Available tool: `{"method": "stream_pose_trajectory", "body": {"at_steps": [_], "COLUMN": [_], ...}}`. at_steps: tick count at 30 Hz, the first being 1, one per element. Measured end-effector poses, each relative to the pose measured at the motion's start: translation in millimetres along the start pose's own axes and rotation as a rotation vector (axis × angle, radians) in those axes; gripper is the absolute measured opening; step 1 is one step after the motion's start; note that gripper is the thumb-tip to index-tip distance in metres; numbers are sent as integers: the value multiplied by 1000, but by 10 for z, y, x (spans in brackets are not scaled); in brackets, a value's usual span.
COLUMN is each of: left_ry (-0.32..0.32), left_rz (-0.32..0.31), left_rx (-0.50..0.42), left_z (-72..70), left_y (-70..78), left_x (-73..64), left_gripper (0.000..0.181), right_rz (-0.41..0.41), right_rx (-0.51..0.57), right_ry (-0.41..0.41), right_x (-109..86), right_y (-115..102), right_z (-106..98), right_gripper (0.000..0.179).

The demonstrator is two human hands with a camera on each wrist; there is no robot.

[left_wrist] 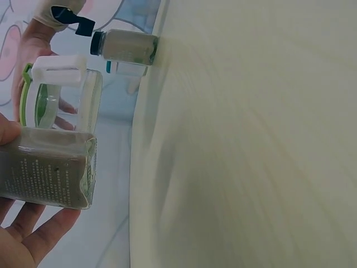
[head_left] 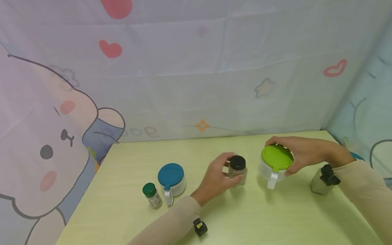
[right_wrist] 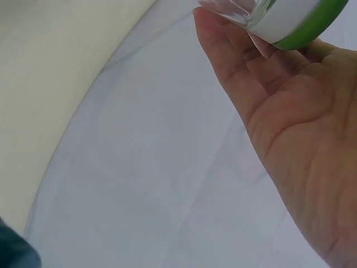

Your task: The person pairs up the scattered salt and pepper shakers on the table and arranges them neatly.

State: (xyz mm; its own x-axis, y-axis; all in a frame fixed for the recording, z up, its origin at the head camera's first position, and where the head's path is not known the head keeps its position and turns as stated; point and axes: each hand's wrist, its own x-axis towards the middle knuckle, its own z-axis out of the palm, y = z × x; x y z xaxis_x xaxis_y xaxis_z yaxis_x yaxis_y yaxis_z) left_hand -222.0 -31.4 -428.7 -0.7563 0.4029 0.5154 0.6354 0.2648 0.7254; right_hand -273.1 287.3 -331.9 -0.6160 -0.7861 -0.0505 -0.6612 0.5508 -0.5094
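We see the right hand (right_wrist: 295, 117) at right, gripping a clear container (right_wrist: 284, 21) with white and green bands, cropped above; pale tabletop (right_wrist: 50, 72), upper left; whitish cloth (right_wrist: 162, 167), centre; dark teal object (right_wrist: 15, 250), lower-left corner.

On the curtain (head_left: 190, 98), just above the back left corner of the table (head_left: 263, 221), I make out faded letters (head_left: 146, 131), seemingly "oog". Fine print on the black-capped jar (left_wrist: 47, 176) in my left hand (head_left: 215, 173) and the green-capped jar's (head_left: 155, 200) label is too small to read.
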Motion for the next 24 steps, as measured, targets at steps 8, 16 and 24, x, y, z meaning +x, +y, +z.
{"method": "stream_pose_trajectory", "body": {"at_steps": [8,16,24], "left_ry": [-2,-3,-2], "left_rz": [-13,-16,-5], "left_rx": [16,5,22], "left_z": [-38,-85,-132], "left_y": [4,3,-7], "left_x": [-51,-80,-113], "left_gripper": [58,58,57], "right_rz": [15,21,1], "right_rx": [1,11,-1], "right_ry": [-2,-7,0], "right_x": [34,66,113], "right_y": [-10,-38,-45], "right_z": [30,63,95], "right_gripper": [80,81,78]}}
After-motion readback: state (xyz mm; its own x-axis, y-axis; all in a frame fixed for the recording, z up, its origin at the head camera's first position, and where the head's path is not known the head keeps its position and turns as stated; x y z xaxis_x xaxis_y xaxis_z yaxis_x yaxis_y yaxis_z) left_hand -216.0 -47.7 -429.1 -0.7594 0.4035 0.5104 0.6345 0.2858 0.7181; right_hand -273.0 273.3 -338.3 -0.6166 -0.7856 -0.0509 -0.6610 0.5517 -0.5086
